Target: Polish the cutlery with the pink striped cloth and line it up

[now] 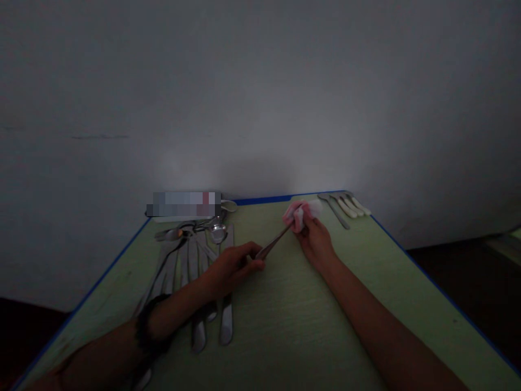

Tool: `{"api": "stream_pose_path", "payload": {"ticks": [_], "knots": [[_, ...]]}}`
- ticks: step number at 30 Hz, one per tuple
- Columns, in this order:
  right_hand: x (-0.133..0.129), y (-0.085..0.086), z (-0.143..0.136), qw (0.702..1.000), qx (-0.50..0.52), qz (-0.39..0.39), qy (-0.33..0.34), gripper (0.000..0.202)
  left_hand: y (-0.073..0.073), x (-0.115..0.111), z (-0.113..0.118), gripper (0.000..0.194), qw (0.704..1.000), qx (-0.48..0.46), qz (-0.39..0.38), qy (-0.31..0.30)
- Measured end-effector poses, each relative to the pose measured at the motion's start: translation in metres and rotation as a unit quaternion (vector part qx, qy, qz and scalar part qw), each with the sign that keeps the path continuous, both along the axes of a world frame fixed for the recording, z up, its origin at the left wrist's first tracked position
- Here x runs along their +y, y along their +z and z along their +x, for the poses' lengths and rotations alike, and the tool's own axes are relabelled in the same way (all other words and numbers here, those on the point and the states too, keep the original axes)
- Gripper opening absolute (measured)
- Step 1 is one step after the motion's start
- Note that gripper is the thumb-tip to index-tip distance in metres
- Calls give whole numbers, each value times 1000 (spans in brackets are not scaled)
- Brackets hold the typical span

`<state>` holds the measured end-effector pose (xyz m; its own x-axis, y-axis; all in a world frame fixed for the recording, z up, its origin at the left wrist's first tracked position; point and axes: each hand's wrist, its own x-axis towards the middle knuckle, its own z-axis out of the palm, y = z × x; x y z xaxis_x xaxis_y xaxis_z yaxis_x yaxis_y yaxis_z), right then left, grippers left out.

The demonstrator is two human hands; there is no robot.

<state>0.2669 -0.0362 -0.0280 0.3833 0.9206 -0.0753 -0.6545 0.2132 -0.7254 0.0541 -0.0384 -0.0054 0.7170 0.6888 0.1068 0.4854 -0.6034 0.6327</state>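
My left hand (240, 266), with a dark band on its wrist, grips the near end of a metal utensil (273, 243). The utensil slants up and to the right. Its far end is hidden in a crumpled pink and white cloth (298, 215). Closed around that cloth is my right hand (315, 241). Under and beside my left forearm lies a spread of metal cutlery (193, 260), partly covered by the arm. A round spoon bowl (218, 232) shows above my left hand.
Several forks or spoons, some with white handles (347, 207), lie at the back right of the pale green table (285, 336), which has a blue edge. A blurred-out box (183, 205) sits at the back left. Behind stands a grey wall (260, 98).
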Motion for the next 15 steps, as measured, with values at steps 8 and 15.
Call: {"api": "stream_pose_path", "payload": {"ticks": [8,15], "knots": [[1,0,0,1000,5,-3,9,23,-3,0,-1,26,1000,1,1,-23],[0,1,-1,1000,13,-4,8,23,1,-1,1,26,1000,6,0,-24]]}}
